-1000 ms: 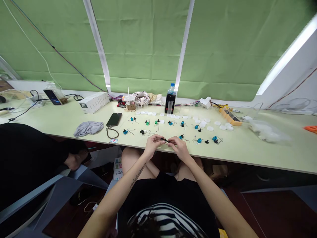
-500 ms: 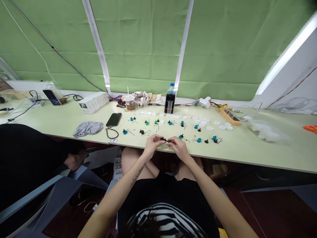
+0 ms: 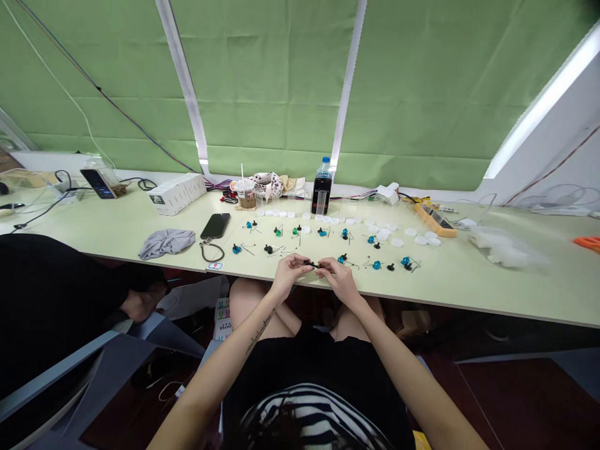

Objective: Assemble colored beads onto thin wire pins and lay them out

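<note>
Both hands meet at the table's front edge, over a small black part point(image 3: 311, 264). My left hand point(image 3: 291, 270) pinches the part's left end between thumb and fingers. On its other end, the fingertips of my right hand point(image 3: 338, 275) are closed. The part's exact kind is too small to make out. Around the hands lie small blue and black pieces with thin bent metal wires, such as a blue piece point(image 3: 377, 265) and a black piece point(image 3: 268, 249). A green piece point(image 3: 278, 232) lies farther back.
White round caps point(image 3: 334, 220) form a row behind the pieces. A phone point(image 3: 321, 195) leans on a bottle point(image 3: 325, 167). Another phone point(image 3: 215, 225) and a grey cloth point(image 3: 167, 244) lie left. A plastic bag point(image 3: 506, 247) is at right. A person's dark sleeve point(image 3: 56, 300) shows left.
My hands stay almost still, still pinching the black part. At the left, the other person's hand has shifted slightly.
</note>
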A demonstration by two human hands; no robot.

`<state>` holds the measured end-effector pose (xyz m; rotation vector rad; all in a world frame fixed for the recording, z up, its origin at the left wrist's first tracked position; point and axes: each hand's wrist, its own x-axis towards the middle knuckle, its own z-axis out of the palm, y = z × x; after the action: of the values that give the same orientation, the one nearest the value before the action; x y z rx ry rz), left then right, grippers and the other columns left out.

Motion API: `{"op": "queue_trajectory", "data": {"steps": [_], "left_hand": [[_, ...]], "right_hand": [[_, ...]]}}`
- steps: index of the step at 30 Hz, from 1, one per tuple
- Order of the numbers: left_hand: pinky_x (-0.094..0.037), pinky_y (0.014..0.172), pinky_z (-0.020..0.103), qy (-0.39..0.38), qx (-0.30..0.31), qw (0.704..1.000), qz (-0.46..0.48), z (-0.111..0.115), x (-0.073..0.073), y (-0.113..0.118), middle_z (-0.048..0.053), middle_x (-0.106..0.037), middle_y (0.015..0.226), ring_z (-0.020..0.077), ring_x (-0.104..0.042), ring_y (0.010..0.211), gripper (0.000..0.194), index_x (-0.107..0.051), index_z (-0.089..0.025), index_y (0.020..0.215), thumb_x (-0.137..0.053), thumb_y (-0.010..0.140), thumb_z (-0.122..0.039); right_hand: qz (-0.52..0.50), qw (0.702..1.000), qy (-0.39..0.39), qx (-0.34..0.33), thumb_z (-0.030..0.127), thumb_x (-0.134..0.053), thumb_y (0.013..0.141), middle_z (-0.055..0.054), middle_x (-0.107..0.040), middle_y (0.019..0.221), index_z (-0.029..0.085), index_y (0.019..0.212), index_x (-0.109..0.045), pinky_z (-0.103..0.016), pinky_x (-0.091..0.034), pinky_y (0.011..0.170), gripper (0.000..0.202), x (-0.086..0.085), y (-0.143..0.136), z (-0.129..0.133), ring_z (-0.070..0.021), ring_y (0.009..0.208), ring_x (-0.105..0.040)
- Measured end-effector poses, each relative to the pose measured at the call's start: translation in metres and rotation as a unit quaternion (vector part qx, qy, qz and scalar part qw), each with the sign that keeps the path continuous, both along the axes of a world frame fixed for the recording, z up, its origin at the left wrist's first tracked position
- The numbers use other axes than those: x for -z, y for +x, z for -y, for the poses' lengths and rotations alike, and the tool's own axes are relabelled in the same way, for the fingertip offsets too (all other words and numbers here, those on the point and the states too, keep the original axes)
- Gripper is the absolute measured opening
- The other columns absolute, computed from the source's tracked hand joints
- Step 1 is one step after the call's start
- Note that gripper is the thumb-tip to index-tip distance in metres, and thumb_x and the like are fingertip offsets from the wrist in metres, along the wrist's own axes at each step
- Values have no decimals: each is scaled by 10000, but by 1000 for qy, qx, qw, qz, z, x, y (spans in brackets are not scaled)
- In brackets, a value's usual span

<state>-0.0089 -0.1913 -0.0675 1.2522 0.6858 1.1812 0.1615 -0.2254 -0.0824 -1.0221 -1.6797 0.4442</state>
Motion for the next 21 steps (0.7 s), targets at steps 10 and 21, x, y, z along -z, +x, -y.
{"op": "queue_trajectory", "data": {"steps": [10, 21], "left_hand": [[-470, 743, 295, 6, 2, 1000, 4, -1, 2, 0, 62, -676, 837, 157, -617, 763, 313, -649, -142, 844, -778, 588, -268], [-472, 765, 297, 5, 15, 1000, 14, -2, 4, -1, 69, -682, 853, 157, -624, 777, 318, -648, -134, 864, -779, 595, -244]], "right_hand": [[11, 1000, 1, 0, 363, -510, 875, -50, -656, 837, 216, 936, -571, -328, -553, 622, 171, -3, 0, 1, -188, 644, -666], [20, 1000, -6, -6, 339, -485, 891, -37, -666, 787, 208, 935, -566, -308, -548, 603, 160, -8, -1, 4, -173, 610, -659]]}}
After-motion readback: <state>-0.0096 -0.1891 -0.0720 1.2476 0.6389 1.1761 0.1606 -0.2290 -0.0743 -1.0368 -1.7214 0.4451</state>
